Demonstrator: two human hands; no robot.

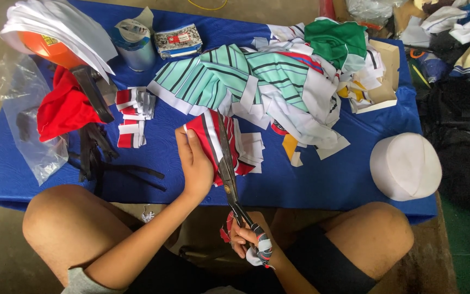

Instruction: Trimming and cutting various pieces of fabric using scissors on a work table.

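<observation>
— What are the hands doing from where you stand?

— The left hand (194, 163) is closed on a red, white and black fabric piece (213, 142), pinching it flat near the front edge of the blue counter (322, 179). The right hand (248, 237), down between the knees, grips the cloth-wrapped handles of long dark scissors (227, 163); the blades lie across that piece.

— And around it?

— Cut white strips (251, 147) just beside it, a stack of red-and-white pieces (133, 117) to the left, a heap of mint striped cloth (235, 76) behind. A white cap (405, 165) sits well apart on the right.
</observation>
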